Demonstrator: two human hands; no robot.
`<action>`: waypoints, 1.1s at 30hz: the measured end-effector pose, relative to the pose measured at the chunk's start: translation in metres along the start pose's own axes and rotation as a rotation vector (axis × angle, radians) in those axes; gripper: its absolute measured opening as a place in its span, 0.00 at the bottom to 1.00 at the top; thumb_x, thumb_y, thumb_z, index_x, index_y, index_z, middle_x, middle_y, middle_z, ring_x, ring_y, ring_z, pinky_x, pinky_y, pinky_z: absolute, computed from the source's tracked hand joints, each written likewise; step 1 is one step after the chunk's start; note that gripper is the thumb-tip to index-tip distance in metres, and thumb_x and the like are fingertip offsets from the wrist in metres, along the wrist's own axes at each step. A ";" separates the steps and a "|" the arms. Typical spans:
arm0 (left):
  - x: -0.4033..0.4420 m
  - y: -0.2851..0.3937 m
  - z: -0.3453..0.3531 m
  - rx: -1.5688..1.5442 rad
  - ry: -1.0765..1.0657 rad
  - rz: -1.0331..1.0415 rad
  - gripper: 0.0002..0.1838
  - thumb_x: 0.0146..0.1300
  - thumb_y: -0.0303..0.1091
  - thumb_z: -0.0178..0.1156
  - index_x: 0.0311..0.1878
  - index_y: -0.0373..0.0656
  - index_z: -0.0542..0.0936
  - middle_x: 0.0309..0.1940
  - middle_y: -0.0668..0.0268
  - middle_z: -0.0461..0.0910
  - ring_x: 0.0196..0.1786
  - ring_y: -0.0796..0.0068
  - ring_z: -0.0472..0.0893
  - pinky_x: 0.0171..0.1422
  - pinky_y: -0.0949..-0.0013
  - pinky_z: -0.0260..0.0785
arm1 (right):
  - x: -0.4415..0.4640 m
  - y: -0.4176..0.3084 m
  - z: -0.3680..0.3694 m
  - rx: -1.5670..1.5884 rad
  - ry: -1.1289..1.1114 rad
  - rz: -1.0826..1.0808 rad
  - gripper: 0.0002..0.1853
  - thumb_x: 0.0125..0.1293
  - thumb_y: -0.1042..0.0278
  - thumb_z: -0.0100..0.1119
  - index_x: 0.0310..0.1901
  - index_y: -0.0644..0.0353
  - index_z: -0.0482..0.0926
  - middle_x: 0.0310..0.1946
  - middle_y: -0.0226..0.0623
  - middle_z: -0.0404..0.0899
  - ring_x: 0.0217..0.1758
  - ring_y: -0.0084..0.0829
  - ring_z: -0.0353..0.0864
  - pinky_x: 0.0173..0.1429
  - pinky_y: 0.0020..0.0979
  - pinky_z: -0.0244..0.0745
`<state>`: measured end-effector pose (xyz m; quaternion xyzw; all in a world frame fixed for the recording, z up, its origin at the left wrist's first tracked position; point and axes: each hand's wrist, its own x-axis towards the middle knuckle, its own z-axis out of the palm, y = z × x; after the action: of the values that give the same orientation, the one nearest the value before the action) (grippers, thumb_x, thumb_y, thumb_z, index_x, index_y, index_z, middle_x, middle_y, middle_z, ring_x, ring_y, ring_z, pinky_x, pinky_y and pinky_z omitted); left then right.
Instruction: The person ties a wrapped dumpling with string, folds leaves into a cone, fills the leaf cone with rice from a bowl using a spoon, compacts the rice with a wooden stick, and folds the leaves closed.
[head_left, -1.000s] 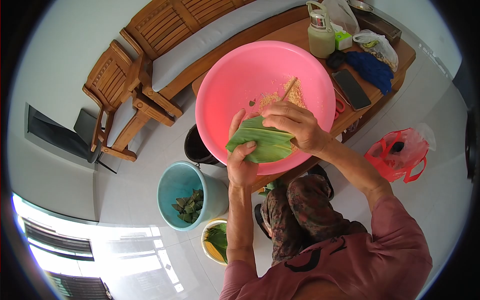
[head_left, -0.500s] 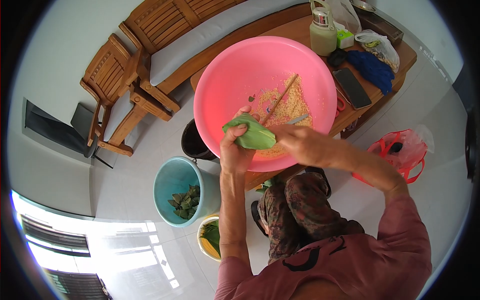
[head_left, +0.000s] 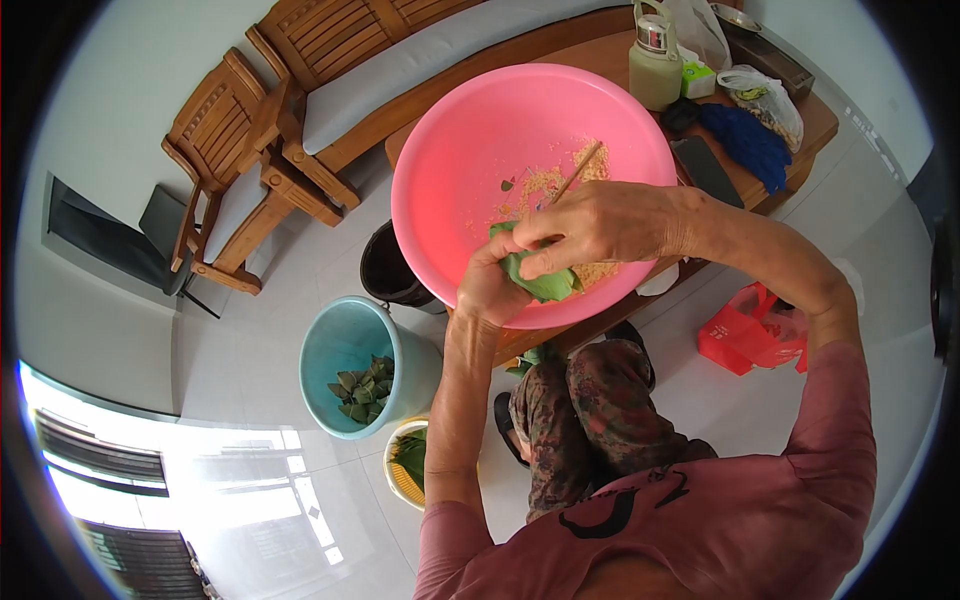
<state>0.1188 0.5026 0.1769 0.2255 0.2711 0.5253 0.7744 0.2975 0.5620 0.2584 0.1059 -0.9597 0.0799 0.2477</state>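
Observation:
Over the near side of a large pink basin [head_left: 430,150], my left hand [head_left: 490,285] is closed around a folded green leaf [head_left: 550,287]. My right hand [head_left: 605,222] reaches across from the right, its thumb and fingers bent onto the leaf's upper side. What the leaf wraps, if anything, is hidden by my hands. Loose yellowish grains [head_left: 592,160] lie in the basin, and a wooden stick [head_left: 577,172] leans among them, its lower end behind my right hand.
A teal bucket [head_left: 315,350] holding several leaf-wrapped bundles [head_left: 365,390] stands left. Beside it are a black bucket [head_left: 385,270] and a yellow basket [head_left: 403,482] of leaves. The wooden table [head_left: 610,50] carries a thermos [head_left: 655,70], phone [head_left: 707,170] and blue cloth [head_left: 745,145]. A red bag [head_left: 745,330] lies right.
My right hand has moved up and over the leaf, now covering part of it and the basin's middle. The leaf has tipped and shifted right, with my left hand still gripping it.

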 end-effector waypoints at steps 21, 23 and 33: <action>-0.003 -0.034 0.035 0.196 -0.064 0.304 0.16 0.62 0.43 0.47 0.43 0.38 0.71 0.31 0.66 0.73 0.27 0.75 0.70 0.29 0.70 0.61 | -0.007 -0.009 0.012 0.656 0.179 0.840 0.35 0.36 0.79 0.70 0.45 0.57 0.58 0.27 0.30 0.64 0.27 0.19 0.66 0.27 0.26 0.66; -0.011 -0.032 0.043 0.153 -0.088 0.283 0.19 0.63 0.46 0.46 0.44 0.38 0.70 0.31 0.66 0.72 0.26 0.75 0.70 0.28 0.71 0.61 | -0.011 -0.008 0.019 0.766 0.251 0.840 0.34 0.39 0.78 0.71 0.45 0.58 0.58 0.26 0.27 0.63 0.23 0.15 0.62 0.24 0.20 0.60; -0.035 -0.060 0.038 0.229 0.045 0.446 0.24 0.57 0.43 0.60 0.52 0.40 0.68 0.38 0.67 0.74 0.38 0.75 0.76 0.39 0.70 0.71 | 0.004 -0.060 0.025 0.447 0.298 0.736 0.30 0.44 0.79 0.65 0.48 0.57 0.60 0.23 0.27 0.61 0.22 0.15 0.63 0.24 0.22 0.60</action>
<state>0.1749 0.4466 0.1736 0.3541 0.2895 0.6539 0.6027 0.2969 0.4986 0.2449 -0.2038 -0.8466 0.3823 0.3092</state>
